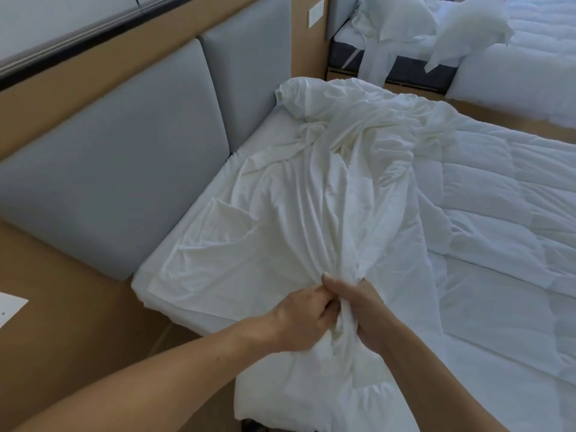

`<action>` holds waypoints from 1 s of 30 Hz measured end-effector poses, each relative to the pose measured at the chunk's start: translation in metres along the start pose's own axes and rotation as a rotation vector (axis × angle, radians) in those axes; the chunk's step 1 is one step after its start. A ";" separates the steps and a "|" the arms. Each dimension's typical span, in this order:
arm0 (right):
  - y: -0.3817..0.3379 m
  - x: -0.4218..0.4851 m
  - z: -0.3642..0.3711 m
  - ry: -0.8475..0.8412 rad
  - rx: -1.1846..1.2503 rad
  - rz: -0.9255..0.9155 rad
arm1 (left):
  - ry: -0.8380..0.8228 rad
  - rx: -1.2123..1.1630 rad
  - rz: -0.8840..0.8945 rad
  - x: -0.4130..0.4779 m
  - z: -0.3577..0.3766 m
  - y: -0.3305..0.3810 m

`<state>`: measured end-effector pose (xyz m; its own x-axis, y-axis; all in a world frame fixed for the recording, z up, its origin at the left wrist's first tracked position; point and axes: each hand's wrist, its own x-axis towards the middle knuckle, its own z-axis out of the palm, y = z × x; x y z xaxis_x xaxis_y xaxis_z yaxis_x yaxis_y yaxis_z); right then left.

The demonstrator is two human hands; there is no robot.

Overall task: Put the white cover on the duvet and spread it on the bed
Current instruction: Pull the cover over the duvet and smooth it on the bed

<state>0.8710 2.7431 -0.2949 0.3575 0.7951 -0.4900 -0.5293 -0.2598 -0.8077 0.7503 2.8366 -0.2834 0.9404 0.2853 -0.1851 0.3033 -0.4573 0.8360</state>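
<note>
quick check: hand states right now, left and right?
Left hand: fingers curled, gripping the bunched white cover.
Right hand: gripping the same bunch.

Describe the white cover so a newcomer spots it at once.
Below the grey headboard panels lies the bed. The white cover is the thin, creased sheet bunched by the left hand and right hand; the duvet beside it is puffy, quilted.
</note>
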 end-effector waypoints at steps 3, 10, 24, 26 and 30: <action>0.005 -0.001 -0.003 0.025 0.004 0.022 | -0.045 -0.191 0.006 -0.010 0.009 -0.006; 0.007 -0.008 -0.008 0.188 -0.217 -0.016 | 0.266 -0.392 -0.456 0.019 -0.023 -0.050; -0.003 -0.026 -0.037 0.264 -0.300 -0.065 | 0.328 -0.545 -0.497 0.055 0.022 -0.044; -0.005 -0.025 -0.039 0.252 -0.275 -0.060 | 0.399 -0.353 -0.388 0.046 0.013 -0.036; -0.012 -0.016 -0.028 0.091 -0.101 -0.040 | 0.352 -0.259 -0.201 0.032 0.010 0.004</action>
<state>0.8933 2.7178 -0.2865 0.4476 0.7539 -0.4809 -0.4346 -0.2866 -0.8538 0.7833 2.8358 -0.2908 0.7441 0.6350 -0.2076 0.3837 -0.1518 0.9109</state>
